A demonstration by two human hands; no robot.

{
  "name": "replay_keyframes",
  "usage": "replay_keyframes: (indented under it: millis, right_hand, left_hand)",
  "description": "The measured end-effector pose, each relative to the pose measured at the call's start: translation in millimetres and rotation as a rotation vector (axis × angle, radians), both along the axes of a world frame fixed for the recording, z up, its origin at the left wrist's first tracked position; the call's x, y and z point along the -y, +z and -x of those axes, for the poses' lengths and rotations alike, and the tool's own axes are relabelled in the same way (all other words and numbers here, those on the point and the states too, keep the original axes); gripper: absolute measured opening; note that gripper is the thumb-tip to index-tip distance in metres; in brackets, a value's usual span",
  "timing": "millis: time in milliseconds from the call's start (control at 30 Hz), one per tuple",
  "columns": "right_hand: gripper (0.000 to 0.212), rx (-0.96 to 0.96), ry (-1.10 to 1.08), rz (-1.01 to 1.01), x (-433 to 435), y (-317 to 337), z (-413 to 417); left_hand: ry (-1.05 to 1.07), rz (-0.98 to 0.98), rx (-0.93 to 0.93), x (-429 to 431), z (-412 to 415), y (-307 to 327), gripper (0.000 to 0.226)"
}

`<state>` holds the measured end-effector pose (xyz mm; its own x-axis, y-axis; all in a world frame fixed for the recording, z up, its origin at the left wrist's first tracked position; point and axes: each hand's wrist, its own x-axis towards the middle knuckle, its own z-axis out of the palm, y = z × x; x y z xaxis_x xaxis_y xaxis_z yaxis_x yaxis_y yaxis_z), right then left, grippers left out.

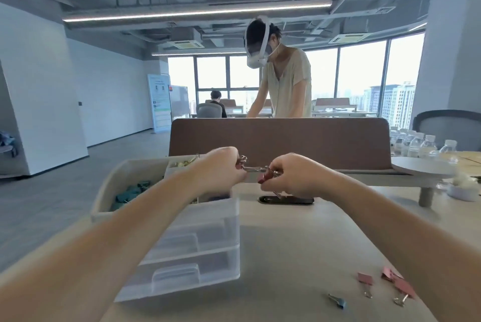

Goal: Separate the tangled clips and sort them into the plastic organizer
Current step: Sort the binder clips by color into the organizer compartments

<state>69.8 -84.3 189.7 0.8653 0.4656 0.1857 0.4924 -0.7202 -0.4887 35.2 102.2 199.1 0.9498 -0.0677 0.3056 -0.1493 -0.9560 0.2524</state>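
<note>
- Both forearms reach up from the bottom edge to mid-frame.
- Left hand and right hand each pinch one end of the linked red clips, held above the table.
- Plastic organizer stands centre-left, with teal clips in its top tray.
- Loose pink clips lie lower right.

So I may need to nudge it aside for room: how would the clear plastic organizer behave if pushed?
The plastic organizer would probably slide easily: it looks like thin, light plastic on a smooth desk. Its lower drawers appear empty while clips sit in the top tray, so a high push might tip it; push low.
</note>
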Motion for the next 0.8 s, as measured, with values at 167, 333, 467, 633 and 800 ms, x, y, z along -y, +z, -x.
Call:
replay_keyframes:
  millis: [167, 333, 467, 633, 800]
  right_hand:
    - [0.032, -0.032, 0.018, -0.18, -56.8, 37.8, -47.4]
    - [0.025, -0.174, 0.022, -0.327, -102.5, 47.3, -94.1]
    - [0.025, -0.238, 0.012, -0.37, -120.8, 44.2, -117.0]
    - [0.033, -0.286, 0.018, -0.372, -132.9, 33.0, -137.9]
    - [0.039, -0.244, 0.026, -0.265, -146.7, 24.1, -146.3]
  left_hand:
    - [0.106, -0.035, -0.04, -51.7, -51.6, 38.7, 0.025]
    - [0.162, -0.148, -0.107, -75.2, -97.3, 45.7, 0.021]
    - [0.126, -0.223, -0.152, -79.1, -120.3, 35.3, 0.016]
    - [0.071, -0.228, -0.181, -83.7, -126.6, 22.6, 0.02]
    - [0.052, -0.112, -0.212, -94.7, -120.2, 29.9, 0.028]
